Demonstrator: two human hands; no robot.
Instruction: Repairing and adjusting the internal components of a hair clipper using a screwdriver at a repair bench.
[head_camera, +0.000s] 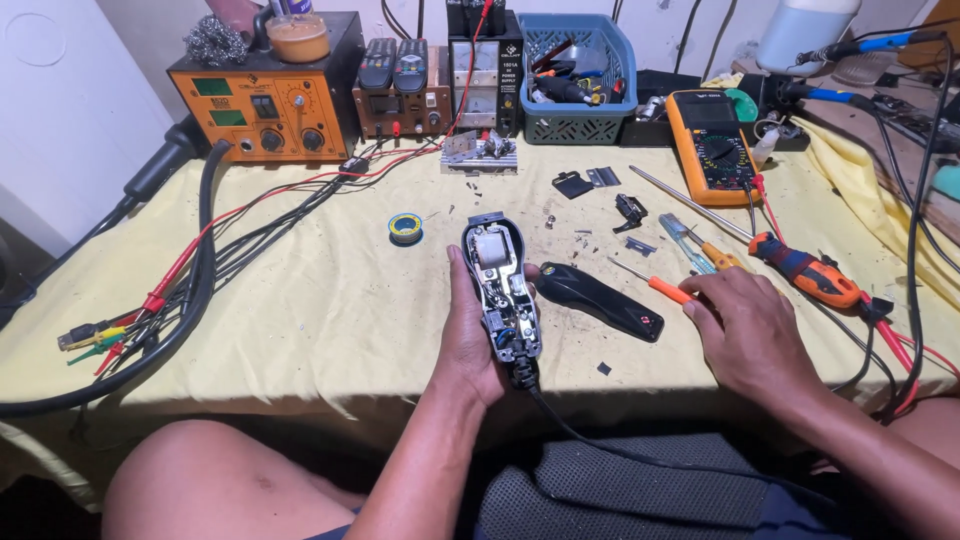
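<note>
Opened hair clipper (500, 290) gripped upright in the left hand (470, 340), thumb along the near-left edge and fingertips curled round the far-right edge, clamped so the exposed motor and wiring face up toward the eyes. Held clear of the yellow cloth (330, 320), black power cord (600, 440) trailing from its lower end down past the palm and over the lap. Tilted a little, likely to keep the innards in the light.

Right hand (745, 335) resting flat on the cloth, fingers loosely together and bent, gripping nothing as far as can be seen. Orange-handled small screwdriver (655, 285) lying just off those fingertips, its handle end close enough to touch or nearly so; hard to tell from this angle. Removed black clipper cover (600, 300) lying between the two hands, just right of the left fingertips, parked within easy reach.

Beyond the right knuckles: larger orange-and-black screwdriver (810, 275), a blue-handled one (685, 245), and small black parts and screws scattered farther out. Solder reel (405, 228) beyond the left thumb. At the far edge, orange soldering station (265, 100), bench power supply (485, 75), blue basket (575, 75) and orange multimeter (712, 145).
</note>
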